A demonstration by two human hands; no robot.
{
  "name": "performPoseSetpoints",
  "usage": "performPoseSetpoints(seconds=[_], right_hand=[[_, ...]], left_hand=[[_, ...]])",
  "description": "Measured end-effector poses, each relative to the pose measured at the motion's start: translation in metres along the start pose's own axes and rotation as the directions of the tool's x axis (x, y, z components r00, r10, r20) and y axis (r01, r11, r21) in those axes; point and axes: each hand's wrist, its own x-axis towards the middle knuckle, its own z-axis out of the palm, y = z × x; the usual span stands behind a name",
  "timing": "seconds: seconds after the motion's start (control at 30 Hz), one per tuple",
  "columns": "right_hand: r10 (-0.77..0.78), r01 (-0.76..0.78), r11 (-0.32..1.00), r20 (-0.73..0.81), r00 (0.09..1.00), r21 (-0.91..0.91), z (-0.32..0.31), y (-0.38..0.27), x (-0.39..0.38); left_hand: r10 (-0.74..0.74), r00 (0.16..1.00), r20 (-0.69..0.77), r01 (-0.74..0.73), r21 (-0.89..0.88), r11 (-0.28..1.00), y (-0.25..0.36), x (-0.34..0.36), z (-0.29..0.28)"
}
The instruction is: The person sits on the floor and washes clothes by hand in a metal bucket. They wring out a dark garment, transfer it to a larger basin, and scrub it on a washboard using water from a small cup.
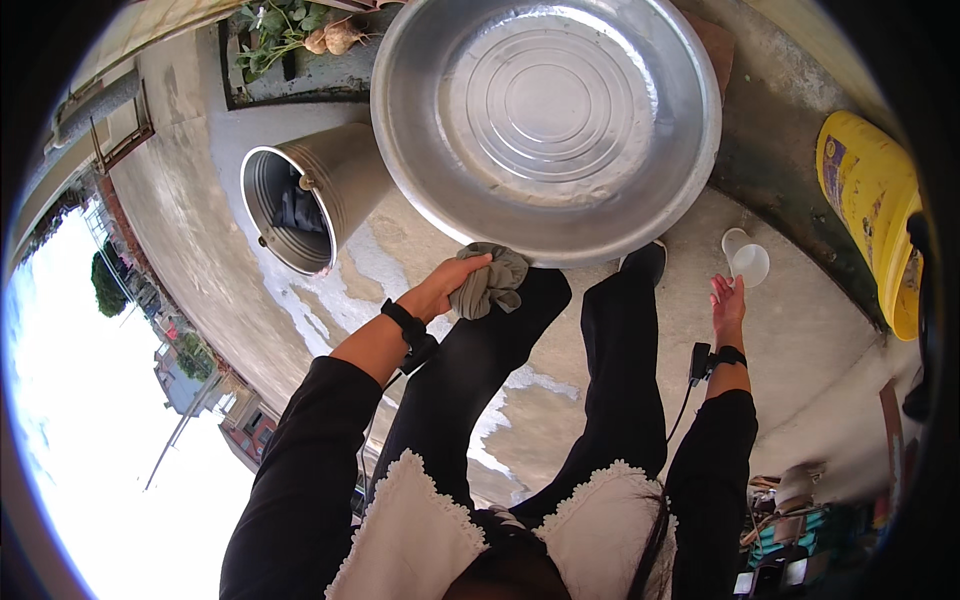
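A crumpled grey-green cloth (492,281) is bunched in my left hand (446,284), just below the near rim of a large round metal basin (545,215). The basin's ringed bottom shows bare. My right hand (727,304) reaches out to the right with its fingers apart. Its fingertips are at the edge of a small whitish plastic cup (749,264); whether they touch it I cannot make out. A second pale round part (735,240) shows behind that cup, perhaps its base or another cup.
Left of the basin, a metal bucket (350,180) leans toward the left in view, with dark cloth (297,212) inside. Pale root vegetables (336,38) with green leaves lie at the upper left. A yellow bucket (868,215) stands at the right. Wet patches (375,265) mark the concrete floor.
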Motion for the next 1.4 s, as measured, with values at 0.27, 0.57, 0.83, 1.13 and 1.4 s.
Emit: performPoseSetpoints(seconds=[0.27,0.57,0.83,1.13,1.4], right_hand=[[0.035,-0.021,0.996,-0.160,0.986,0.083,0.006,-0.001,-0.038],[-0.027,0.293,0.928,0.741,0.671,-0.231,0.132,-0.033,-0.251],[-0.299,0.378,0.909,0.353,0.887,-0.178,0.093,0.000,-0.180],[-0.429,0.421,0.425,0.232,0.873,-0.801,-0.030,0.012,-0.135],[-0.246,0.429,0.496,0.351,0.903,-0.755,0.066,-0.151,-0.248]], left_hand=[[0.150,0.982,0.113,-0.129,-0.172,0.977,0.031,-0.019,0.043],[0.121,0.920,0.372,-0.102,-0.071,0.992,-0.004,-0.061,0.164],[0.030,0.870,0.493,-0.179,0.259,0.949,-0.014,-0.074,0.175],[0.329,0.923,0.198,-0.331,-0.025,0.943,0.014,-0.119,0.073],[0.270,0.938,-0.218,-0.313,-0.196,0.929,-0.074,-0.217,-0.067]])
